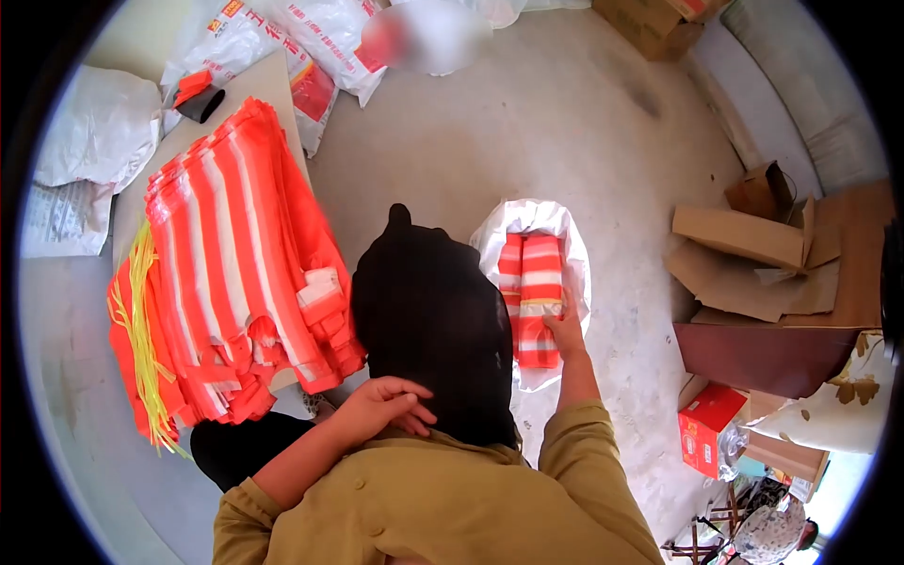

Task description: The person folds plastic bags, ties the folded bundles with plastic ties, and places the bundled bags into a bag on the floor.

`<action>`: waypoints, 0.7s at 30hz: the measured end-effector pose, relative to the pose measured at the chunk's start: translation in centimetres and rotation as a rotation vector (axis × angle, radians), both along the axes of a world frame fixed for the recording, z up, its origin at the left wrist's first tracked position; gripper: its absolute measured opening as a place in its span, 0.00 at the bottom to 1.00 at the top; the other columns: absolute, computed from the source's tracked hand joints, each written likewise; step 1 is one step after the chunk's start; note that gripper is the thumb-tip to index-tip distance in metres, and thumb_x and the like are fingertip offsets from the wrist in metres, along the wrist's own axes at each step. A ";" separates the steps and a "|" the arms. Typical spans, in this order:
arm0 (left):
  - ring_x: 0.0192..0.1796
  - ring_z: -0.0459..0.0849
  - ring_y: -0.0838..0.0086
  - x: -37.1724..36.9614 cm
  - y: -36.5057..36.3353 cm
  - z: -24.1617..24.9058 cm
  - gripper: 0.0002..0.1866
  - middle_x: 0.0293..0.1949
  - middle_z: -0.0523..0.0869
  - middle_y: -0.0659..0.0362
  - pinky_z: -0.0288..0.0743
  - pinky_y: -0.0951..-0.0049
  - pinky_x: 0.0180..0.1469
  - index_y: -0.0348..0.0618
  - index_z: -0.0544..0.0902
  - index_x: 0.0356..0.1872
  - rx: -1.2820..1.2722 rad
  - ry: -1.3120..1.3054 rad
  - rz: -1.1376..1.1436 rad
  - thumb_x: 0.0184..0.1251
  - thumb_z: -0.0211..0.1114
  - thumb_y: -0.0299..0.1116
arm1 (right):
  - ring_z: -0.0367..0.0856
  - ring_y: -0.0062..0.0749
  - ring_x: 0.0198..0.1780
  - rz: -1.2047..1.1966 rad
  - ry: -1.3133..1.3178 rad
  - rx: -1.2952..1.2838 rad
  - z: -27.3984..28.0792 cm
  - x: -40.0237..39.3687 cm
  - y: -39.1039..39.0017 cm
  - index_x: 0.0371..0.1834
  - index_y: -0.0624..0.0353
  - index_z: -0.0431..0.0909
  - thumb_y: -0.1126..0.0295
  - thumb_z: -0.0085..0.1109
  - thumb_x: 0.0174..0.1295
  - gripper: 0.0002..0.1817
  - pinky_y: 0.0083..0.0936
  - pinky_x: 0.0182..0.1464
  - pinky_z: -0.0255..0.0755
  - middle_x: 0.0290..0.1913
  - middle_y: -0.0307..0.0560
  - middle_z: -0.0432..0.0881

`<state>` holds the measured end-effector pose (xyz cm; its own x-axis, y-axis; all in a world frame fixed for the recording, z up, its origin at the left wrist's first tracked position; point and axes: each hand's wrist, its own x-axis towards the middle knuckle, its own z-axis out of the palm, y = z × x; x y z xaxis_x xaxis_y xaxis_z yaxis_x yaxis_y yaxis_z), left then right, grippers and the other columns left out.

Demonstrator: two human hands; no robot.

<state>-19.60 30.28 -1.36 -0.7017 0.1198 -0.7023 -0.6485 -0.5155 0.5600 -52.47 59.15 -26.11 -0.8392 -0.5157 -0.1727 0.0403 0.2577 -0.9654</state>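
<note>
My left hand [391, 411] rests over the black cloth on my lap, its fingers apart and slightly curled, holding nothing. On the right, my right hand [566, 330] is at the side of a red-and-white striped roll [540, 273] inside an open white plastic bag [576, 247]. Its fingers are partly hidden against the roll. A second striped roll [510, 268] lies beside it in the bag. To my left lies a large stack of red-and-white striped fabric [231, 245], with yellow strips [141, 330] draped along its left edge.
Full white plastic bags [99, 122] stand at the upper left. A small red and black bundle [198, 97] lies beyond the stack. Opened cardboard boxes [739, 234] and a red box [700, 429] are at the right. A person [770, 532] is at the lower right.
</note>
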 end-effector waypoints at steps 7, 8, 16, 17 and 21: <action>0.47 0.95 0.55 0.6 -0.2 -0.6 0.13 0.48 0.93 0.44 0.89 0.61 0.52 0.37 0.83 0.61 0.051 0.019 0.010 0.85 0.57 0.30 | 0.74 0.48 0.74 -0.058 0.077 0.246 -4.2 -0.7 0.3 0.86 0.53 0.55 0.84 0.58 0.59 0.47 0.39 0.74 0.72 0.77 0.54 0.72; 0.47 0.95 0.55 0.6 -0.2 -0.6 0.13 0.48 0.93 0.44 0.89 0.61 0.52 0.36 0.83 0.61 0.056 0.021 0.011 0.85 0.57 0.30 | 0.73 0.50 0.75 -0.075 0.063 0.336 -4.4 -0.7 0.6 0.85 0.51 0.57 0.83 0.58 0.60 0.46 0.40 0.74 0.71 0.77 0.55 0.71; 0.48 0.95 0.54 0.9 -0.4 -0.8 0.13 0.47 0.93 0.43 0.90 0.60 0.52 0.35 0.84 0.60 0.099 0.030 0.028 0.85 0.58 0.29 | 0.45 0.62 0.87 -0.023 0.462 0.933 -1.9 5.6 -4.5 0.84 0.42 0.62 0.58 0.71 0.62 0.45 0.54 0.84 0.48 0.88 0.59 0.43; 0.48 0.95 0.54 0.9 -0.4 -0.7 0.13 0.46 0.93 0.43 0.89 0.60 0.53 0.35 0.85 0.60 0.106 0.022 0.028 0.85 0.58 0.29 | 0.42 0.63 0.87 0.033 0.487 0.991 -1.4 6.4 -4.9 0.85 0.42 0.62 0.54 0.72 0.61 0.47 0.55 0.84 0.45 0.88 0.59 0.41; 0.48 0.94 0.54 0.9 -0.5 -0.8 0.13 0.46 0.93 0.43 0.89 0.59 0.53 0.35 0.85 0.59 0.114 0.017 0.029 0.85 0.58 0.29 | 0.36 0.61 0.89 0.130 0.386 1.087 1.9 7.6 -6.1 0.87 0.44 0.57 0.54 0.71 0.61 0.50 0.55 0.86 0.40 0.89 0.60 0.37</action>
